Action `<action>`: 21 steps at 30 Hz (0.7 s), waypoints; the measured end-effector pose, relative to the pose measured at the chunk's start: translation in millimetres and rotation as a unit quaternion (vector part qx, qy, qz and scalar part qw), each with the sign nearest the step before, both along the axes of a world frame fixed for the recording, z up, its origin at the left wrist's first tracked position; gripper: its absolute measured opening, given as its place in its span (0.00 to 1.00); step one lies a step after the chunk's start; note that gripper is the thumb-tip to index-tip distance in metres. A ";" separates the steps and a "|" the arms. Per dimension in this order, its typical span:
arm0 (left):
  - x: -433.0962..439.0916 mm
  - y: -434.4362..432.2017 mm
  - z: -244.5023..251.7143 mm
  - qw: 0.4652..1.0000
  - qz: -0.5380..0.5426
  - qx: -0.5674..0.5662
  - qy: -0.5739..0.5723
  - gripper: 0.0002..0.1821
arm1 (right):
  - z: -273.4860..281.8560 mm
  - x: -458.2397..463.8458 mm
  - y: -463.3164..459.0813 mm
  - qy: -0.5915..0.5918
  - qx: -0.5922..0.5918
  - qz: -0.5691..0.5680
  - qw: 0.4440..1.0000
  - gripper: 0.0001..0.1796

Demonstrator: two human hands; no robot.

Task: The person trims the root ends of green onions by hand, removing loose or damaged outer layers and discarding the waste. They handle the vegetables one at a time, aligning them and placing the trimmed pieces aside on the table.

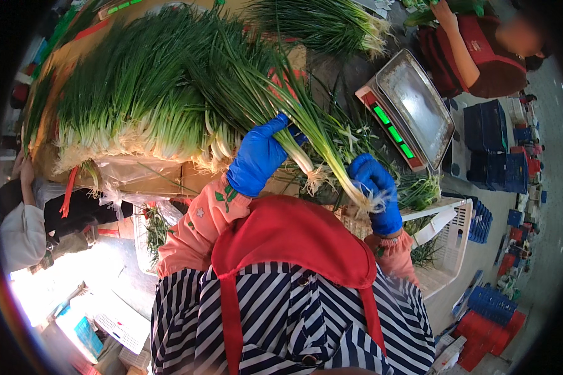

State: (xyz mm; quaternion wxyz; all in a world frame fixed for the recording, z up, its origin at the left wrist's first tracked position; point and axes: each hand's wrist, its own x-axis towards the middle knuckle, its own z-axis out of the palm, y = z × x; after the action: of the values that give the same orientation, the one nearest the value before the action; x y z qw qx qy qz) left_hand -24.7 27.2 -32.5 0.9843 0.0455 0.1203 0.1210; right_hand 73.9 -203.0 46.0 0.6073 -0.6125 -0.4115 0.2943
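My left hand (259, 157), in a blue glove, grips a small bunch of spring onions (296, 152), its white root end pointing towards me. In my right hand (375, 190), also blue-gloved, are the white root ends of more spring onions (328, 154), whose green leaves slant up and left past my left hand. A large pile of spring onions (131, 108) lies on the left of the table, roots nearest me. Loose leaves and trimmings (356, 136) are scattered beneath and behind my right hand.
A digital scale with a metal tray (415, 105) stands at the right. Another spring onion bunch (338, 28) lies at the back. White plastic crates (452, 248) flank me below the table edge. One person (474, 56) is at the back right, another person's sleeve (23, 234) at the left.
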 end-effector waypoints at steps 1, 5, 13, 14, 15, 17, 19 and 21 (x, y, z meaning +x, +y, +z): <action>1.3 -2.4 0.5 1.000 -0.009 -0.018 -0.022 0.15 | -9.2 0.2 -0.8 -0.006 0.006 -0.008 1.000 0.04; 5.3 -10.2 1.6 0.999 -0.020 -0.028 -0.012 0.17 | -55.2 0.3 25.5 0.057 0.047 -0.091 0.993 0.09; -12.7 -16.7 0.0 0.996 -0.087 0.027 0.006 0.25 | -36.7 2.6 75.1 0.053 0.013 -0.108 0.993 0.07; -12.8 -17.2 1.7 0.992 -0.113 -0.005 -0.046 0.26 | -32.4 1.8 76.8 0.063 0.023 -0.082 0.994 0.07; -12.7 -17.8 3.7 0.986 -0.141 -0.035 -0.084 0.26 | -29.7 0.1 77.5 0.108 0.031 -0.067 0.991 0.07; -0.8 -17.3 7.7 0.980 -0.122 -0.134 -0.077 0.28 | -29.3 -4.4 75.7 0.207 0.034 -0.042 0.977 0.07; 7.7 -9.0 10.1 0.989 -0.097 -0.029 -0.104 0.25 | -34.2 -5.0 69.4 0.004 -0.001 0.012 1.000 0.10; 17.7 -7.9 9.7 0.995 -0.082 0.001 -0.054 0.25 | -41.7 -4.1 55.6 -0.148 -0.047 0.001 0.988 0.08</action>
State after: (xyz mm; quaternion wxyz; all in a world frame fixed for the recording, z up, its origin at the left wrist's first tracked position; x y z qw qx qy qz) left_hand -7.0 19.3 -22.7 0.9959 0.0499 0.0631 0.0418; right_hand 69.8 -147.3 4.3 0.5099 -0.6769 -0.4833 0.2196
